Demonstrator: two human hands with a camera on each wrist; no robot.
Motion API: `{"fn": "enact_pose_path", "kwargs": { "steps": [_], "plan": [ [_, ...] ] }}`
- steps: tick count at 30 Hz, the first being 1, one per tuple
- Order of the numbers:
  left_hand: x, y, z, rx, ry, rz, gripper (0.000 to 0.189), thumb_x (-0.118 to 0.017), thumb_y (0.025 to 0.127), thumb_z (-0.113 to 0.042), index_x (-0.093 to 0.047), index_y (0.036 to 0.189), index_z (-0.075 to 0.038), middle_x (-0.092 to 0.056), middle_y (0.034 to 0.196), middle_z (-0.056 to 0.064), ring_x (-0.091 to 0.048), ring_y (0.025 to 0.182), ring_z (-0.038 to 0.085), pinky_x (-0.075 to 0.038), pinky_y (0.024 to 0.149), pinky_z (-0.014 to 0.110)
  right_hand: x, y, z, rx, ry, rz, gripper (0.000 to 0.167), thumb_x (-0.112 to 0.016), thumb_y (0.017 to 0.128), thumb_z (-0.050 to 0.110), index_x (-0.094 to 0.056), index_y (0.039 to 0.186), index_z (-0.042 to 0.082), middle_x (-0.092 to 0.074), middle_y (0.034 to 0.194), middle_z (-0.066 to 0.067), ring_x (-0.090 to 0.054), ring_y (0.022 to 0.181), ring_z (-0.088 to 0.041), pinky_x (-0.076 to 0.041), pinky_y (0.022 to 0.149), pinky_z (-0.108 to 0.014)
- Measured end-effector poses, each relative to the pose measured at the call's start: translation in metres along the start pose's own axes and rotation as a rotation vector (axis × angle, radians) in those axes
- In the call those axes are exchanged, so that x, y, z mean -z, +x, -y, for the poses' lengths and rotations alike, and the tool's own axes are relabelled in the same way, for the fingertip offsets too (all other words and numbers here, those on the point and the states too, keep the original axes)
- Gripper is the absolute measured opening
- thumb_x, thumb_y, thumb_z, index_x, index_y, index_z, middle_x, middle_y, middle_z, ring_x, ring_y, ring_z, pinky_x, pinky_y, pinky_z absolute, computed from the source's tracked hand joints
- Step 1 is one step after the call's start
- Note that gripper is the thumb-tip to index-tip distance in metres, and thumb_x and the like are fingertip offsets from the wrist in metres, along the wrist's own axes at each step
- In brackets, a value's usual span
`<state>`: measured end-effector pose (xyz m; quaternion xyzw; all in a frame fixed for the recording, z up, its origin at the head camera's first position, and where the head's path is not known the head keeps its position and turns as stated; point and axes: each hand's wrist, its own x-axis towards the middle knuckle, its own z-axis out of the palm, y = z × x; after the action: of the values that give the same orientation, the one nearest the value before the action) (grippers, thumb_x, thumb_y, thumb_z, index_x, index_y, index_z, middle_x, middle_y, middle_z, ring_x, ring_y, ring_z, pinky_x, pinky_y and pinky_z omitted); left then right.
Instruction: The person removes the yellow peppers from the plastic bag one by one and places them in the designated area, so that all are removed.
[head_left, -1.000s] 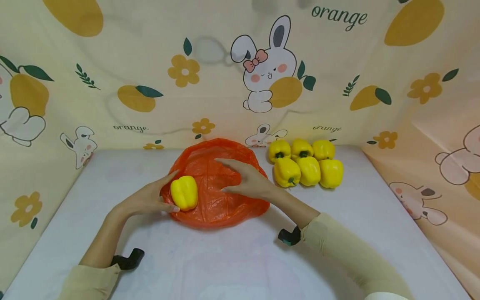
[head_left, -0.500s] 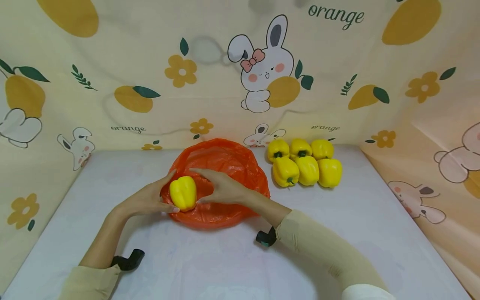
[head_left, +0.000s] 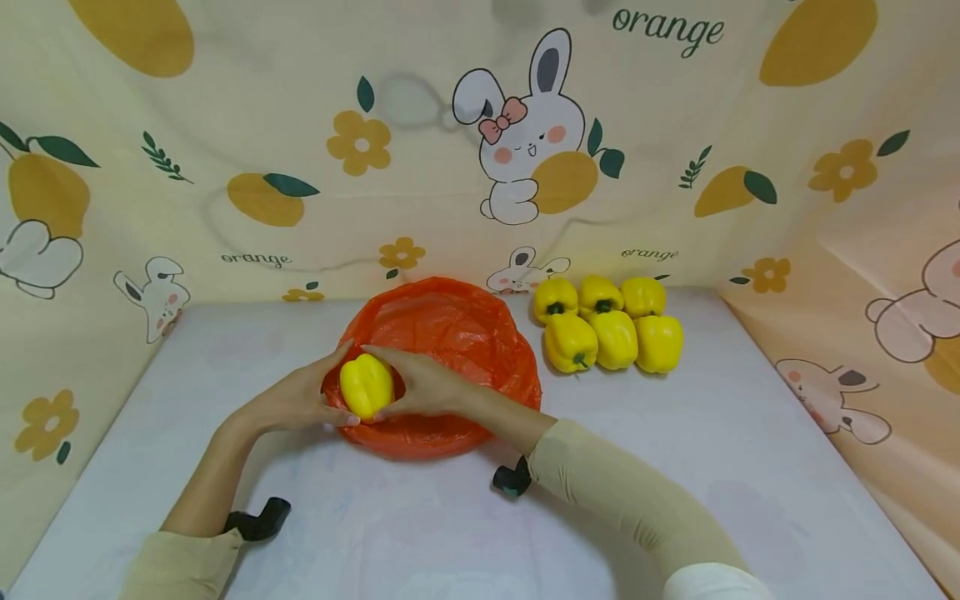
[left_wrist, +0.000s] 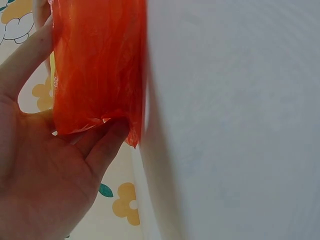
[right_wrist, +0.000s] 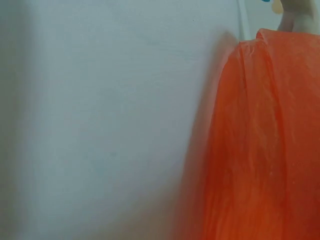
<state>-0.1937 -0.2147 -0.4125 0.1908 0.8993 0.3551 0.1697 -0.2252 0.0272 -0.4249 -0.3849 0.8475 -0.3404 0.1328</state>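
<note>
An open red plastic bag (head_left: 480, 333) stands on the table in the head view, its mouth spread wide and round. At its left side is a yellow bell pepper (head_left: 366, 387). My left hand (head_left: 288, 398) grips the bag's left edge beside the pepper; the left wrist view shows its fingers (left_wrist: 107, 142) against the outer wall of the bag. From the other side my right hand (head_left: 423, 385) reaches over the bag and holds the pepper between thumb and fingers. In the right wrist view, only the bag and table show clearly, not the right hand's hold.
Several more yellow bell peppers (head_left: 615, 340) stand in two rows at the back right of the white table (head_left: 405, 525). Behind and along the sides hangs a printed cloth (head_left: 427, 183) with rabbits and oranges.
My right hand has moved left across the bag to the pepper and closed round it. The left hand and the bag have hardly moved.
</note>
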Motion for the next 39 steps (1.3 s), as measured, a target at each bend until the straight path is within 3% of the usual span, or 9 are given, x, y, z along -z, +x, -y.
{"fn": "enact_pose_path", "kwargs": {
  "steps": [9,16,19,28,33,39],
  "plan": [
    [-0.001,0.001,0.0,-0.006,-0.001,0.0,0.115,-0.085,0.076,-0.041,-0.013,0.16,-0.009,-0.028,0.159,0.022,-0.033,0.14,0.044,-0.03,0.109,0.067,0.007,-0.008,0.0,-0.019,0.072,-0.044,0.092,-0.084,0.08,0.037,-0.033,0.155,0.025,-0.048,0.145,0.011,-0.047,0.127,-0.008,-0.048,0.101,-0.031],
    [0.0,-0.001,-0.001,0.037,-0.018,0.003,0.113,-0.084,0.078,-0.037,-0.012,0.16,-0.009,-0.027,0.159,0.022,-0.04,0.132,0.04,-0.048,0.1,0.055,0.027,-0.024,-0.001,-0.014,0.189,-0.072,0.09,-0.082,0.082,0.035,-0.031,0.156,0.031,-0.043,0.149,0.014,-0.045,0.131,-0.01,-0.049,0.1,-0.028],
    [0.0,-0.002,-0.002,0.044,-0.022,-0.001,0.113,-0.084,0.078,-0.036,-0.012,0.16,-0.009,-0.026,0.159,0.023,-0.039,0.131,0.041,-0.051,0.098,0.053,0.035,-0.033,-0.003,-0.01,0.194,-0.087,0.09,-0.082,0.082,0.034,-0.03,0.155,0.035,-0.041,0.15,0.013,-0.044,0.132,-0.011,-0.048,0.101,-0.03],
    [-0.002,-0.002,-0.001,0.078,-0.055,-0.004,0.111,-0.085,0.077,-0.034,-0.014,0.16,-0.013,-0.027,0.159,0.02,-0.037,0.135,0.039,-0.051,0.098,0.051,0.056,-0.062,-0.016,-0.037,0.186,-0.139,0.088,-0.084,0.081,0.035,-0.032,0.153,0.039,-0.045,0.148,0.01,-0.048,0.127,-0.018,-0.051,0.098,-0.035],
    [-0.002,-0.003,0.001,0.058,-0.049,-0.011,0.109,-0.085,0.078,-0.032,-0.015,0.16,-0.014,-0.025,0.16,0.02,-0.033,0.139,0.04,-0.044,0.104,0.058,0.066,-0.077,-0.021,-0.055,0.17,-0.174,0.088,-0.084,0.08,0.035,-0.034,0.152,0.038,-0.045,0.148,0.01,-0.049,0.127,-0.021,-0.05,0.1,-0.043],
    [-0.001,-0.005,0.002,0.011,-0.035,-0.031,0.108,-0.085,0.078,-0.031,-0.017,0.16,-0.014,-0.025,0.16,0.021,-0.033,0.14,0.04,-0.04,0.106,0.06,0.078,-0.091,-0.026,-0.061,0.186,-0.207,0.088,-0.084,0.08,0.031,-0.035,0.153,0.036,-0.041,0.152,0.01,-0.049,0.129,-0.022,-0.05,0.101,-0.042]
  ]
}}
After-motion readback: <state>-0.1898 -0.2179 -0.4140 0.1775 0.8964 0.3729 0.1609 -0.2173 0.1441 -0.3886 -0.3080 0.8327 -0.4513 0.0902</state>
